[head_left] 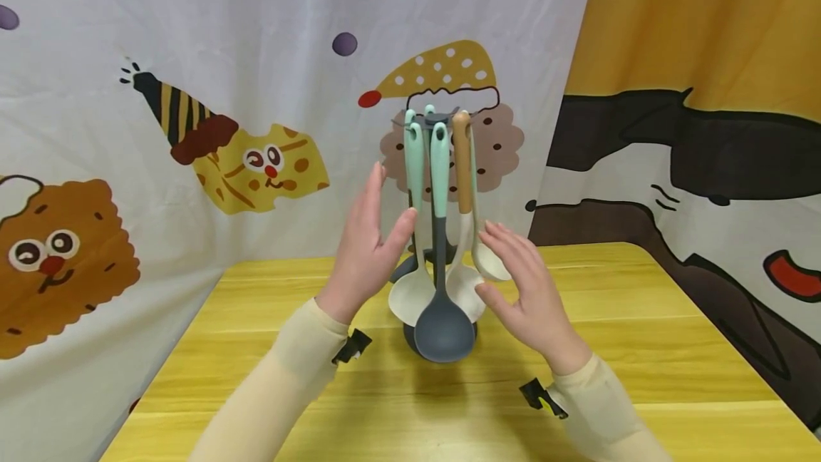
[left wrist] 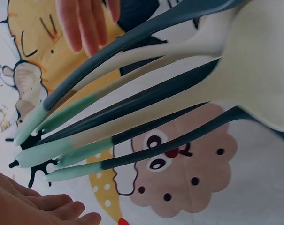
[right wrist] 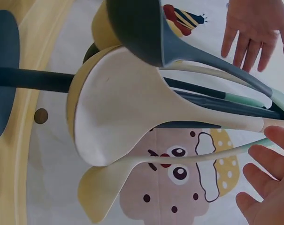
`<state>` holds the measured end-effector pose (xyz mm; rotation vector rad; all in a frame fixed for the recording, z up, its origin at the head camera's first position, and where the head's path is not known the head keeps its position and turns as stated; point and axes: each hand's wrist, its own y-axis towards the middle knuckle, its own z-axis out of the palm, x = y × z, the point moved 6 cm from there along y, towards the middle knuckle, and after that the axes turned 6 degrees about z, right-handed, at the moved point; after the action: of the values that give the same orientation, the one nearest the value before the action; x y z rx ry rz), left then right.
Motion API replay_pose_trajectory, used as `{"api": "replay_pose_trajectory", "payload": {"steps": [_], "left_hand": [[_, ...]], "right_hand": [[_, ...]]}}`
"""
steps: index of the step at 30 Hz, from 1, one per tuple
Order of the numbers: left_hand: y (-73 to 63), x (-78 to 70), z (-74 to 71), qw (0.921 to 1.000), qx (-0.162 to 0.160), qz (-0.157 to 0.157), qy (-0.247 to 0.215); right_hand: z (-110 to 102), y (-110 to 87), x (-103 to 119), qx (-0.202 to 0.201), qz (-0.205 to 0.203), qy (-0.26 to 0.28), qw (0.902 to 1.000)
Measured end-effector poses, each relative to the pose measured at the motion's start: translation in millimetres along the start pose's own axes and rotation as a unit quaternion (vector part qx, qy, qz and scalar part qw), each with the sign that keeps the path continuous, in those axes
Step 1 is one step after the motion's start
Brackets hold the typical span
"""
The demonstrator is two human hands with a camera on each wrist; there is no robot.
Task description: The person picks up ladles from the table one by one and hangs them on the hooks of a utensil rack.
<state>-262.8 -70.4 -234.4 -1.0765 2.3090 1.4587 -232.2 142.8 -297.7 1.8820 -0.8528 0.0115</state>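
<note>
A dark utensil stand (head_left: 436,118) rises from the table, hung with several kitchen utensils. At its front hangs a dark grey ladle (head_left: 445,337) with a mint green handle. Behind it are a white ladle (head_left: 409,299) on the left and a white, wooden-handled ladle (head_left: 462,162) on the right. A cream utensil with a flat, turner-like head (right wrist: 102,187) hangs at the right side. My left hand (head_left: 365,244) is raised beside the handles on the left, fingers extended. On the other side my right hand (head_left: 532,298) has its fingers spread near the ladle heads. Neither hand holds anything.
The stand's round dark base (right wrist: 3,93) rests on a yellow wood-grain table (head_left: 256,348). Close behind the table hangs a white cloth (head_left: 276,13) with cartoon prints, and an orange and black printed cloth (head_left: 693,48) covers the right side.
</note>
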Motion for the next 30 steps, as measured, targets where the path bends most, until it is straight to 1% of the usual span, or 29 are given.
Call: {"api": "replay_pose_trajectory", "payload": {"steps": [3,5,9,12,16,23,30], "left_hand": [[-11.0,3.4,4.1,0.9998,0.017,0.004,0.014],[-18.5,5.5,7.5,0.9988,0.033,0.005,0.035],[-32.4,7.2,14.9,0.9937,0.067,0.019,0.088],[-41.7,9.0,19.3,0.9893,0.085,0.022,0.117],[-53.1,14.7,22.7,0.9844,0.100,0.009,0.144],[-70.7,27.7,26.3,0.9754,0.122,-0.005,0.183],[-88.0,43.5,24.6,0.9656,0.145,-0.033,0.213]], "right_hand": [[0,-3.3,-2,0.008,-0.005,-0.013,0.9999],[1,-5.8,-4,0.021,-0.002,-0.022,0.9995],[2,-11.4,-9,0.064,0.019,-0.039,0.9970],[2,-16.5,-13,0.095,0.034,-0.052,0.9935],[2,-23.3,-17,0.116,0.039,-0.070,0.9899],[1,-33.7,-24,0.137,0.050,-0.106,0.9836],[-3,-45.7,-31,0.155,0.059,-0.144,0.9756]]}}
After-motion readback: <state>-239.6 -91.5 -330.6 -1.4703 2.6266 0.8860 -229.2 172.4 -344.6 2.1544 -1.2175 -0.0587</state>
